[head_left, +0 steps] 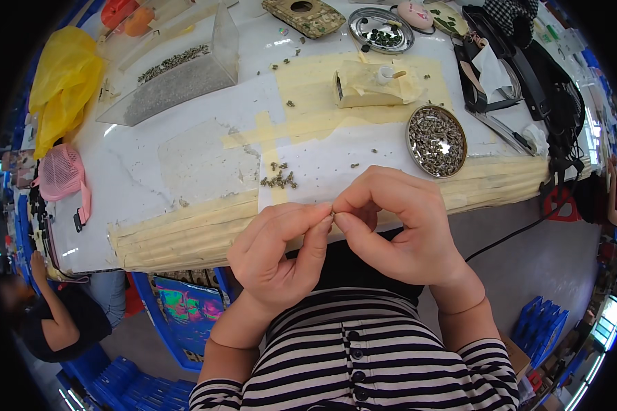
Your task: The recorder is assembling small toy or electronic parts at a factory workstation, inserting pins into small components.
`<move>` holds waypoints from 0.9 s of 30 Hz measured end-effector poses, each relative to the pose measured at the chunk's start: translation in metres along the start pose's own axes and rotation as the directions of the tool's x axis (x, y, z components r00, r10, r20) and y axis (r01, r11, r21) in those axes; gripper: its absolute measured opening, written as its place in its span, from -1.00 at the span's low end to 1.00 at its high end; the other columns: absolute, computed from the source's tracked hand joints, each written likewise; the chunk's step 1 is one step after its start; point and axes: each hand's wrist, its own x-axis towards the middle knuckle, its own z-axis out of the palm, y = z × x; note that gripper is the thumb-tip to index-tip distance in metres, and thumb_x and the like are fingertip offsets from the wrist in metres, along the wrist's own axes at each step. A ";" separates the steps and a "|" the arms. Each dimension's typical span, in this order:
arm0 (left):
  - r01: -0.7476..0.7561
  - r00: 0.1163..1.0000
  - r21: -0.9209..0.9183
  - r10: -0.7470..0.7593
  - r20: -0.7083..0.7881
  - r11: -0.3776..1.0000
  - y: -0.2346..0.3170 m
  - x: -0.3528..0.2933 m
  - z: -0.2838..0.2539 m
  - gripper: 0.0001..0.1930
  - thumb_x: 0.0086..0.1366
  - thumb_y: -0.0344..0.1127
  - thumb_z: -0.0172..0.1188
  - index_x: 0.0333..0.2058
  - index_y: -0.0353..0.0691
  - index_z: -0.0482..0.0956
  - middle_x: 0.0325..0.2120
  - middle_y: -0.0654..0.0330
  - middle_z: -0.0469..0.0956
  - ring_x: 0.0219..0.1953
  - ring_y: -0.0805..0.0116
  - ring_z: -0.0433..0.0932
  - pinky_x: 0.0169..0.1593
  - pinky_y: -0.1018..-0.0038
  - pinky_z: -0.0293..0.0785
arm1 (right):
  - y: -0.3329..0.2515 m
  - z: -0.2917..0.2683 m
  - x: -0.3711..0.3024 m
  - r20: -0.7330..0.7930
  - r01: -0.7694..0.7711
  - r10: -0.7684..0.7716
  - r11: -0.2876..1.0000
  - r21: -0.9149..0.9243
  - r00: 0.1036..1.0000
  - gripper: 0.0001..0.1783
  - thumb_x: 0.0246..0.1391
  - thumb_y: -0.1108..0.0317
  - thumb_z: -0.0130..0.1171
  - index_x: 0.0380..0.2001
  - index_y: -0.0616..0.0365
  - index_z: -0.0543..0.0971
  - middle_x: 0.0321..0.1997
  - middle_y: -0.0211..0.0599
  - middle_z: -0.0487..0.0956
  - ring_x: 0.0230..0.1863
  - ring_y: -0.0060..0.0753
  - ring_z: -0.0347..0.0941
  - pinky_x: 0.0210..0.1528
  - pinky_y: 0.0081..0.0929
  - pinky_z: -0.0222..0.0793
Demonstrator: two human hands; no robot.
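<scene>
My left hand [281,250] and my right hand [401,226] meet fingertip to fingertip just off the table's front edge. Thumb and forefinger of each are pinched on one tiny metal part [333,213], mostly covered by the fingertips, so its exact kind is hidden. A loose cluster of small brassy metal parts [279,179] lies on white paper beyond my left hand. Behind my right hand, a round tin [409,140] is filled with many similar small parts. A few single pieces are scattered on the tabletop.
Taped padding [178,233] lines the table's front edge. Farther back stand a clear tray [178,89] of metal parts, a tape-wrapped block [370,92] and a round dish [363,17] of dark pieces. Tweezers [500,133] lie right; a yellow bag [65,75] hangs left. Another person [65,322] sits lower left.
</scene>
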 end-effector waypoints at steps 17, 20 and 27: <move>0.108 0.989 -0.054 -0.102 0.110 0.993 0.002 0.002 -0.006 -0.80 0.06 -0.64 0.35 -0.30 -0.35 0.66 -0.45 0.10 0.66 -0.44 0.36 0.65 -0.35 0.56 0.55 | 0.003 0.002 -0.005 -0.067 0.139 -0.155 0.969 -0.205 0.986 -0.86 -0.11 0.61 0.28 -0.42 0.20 0.58 -0.49 -0.33 0.51 -0.53 -0.41 0.52 -0.51 -0.52 0.43; 0.144 0.986 -0.101 -0.134 0.100 0.984 0.000 -0.001 -0.007 -0.80 0.06 -0.64 0.35 -0.29 -0.34 0.67 -0.45 0.11 0.66 -0.44 0.37 0.65 -0.35 0.57 0.54 | -0.001 0.001 -0.004 -0.039 0.092 -0.097 0.988 -0.123 0.994 -0.88 -0.08 0.63 0.27 -0.41 0.25 0.59 -0.47 -0.31 0.54 -0.50 -0.46 0.54 -0.47 -0.57 0.47; 0.053 0.993 -0.043 -0.048 0.109 0.998 0.000 0.001 -0.008 -0.78 0.05 -0.64 0.36 -0.28 -0.34 0.67 -0.44 0.09 0.66 -0.43 0.37 0.65 -0.35 0.57 0.56 | 0.000 0.000 -0.003 -0.035 0.094 -0.099 0.989 -0.116 0.995 -0.88 -0.08 0.63 0.27 -0.41 0.25 0.58 -0.48 -0.30 0.54 -0.50 -0.46 0.54 -0.46 -0.58 0.48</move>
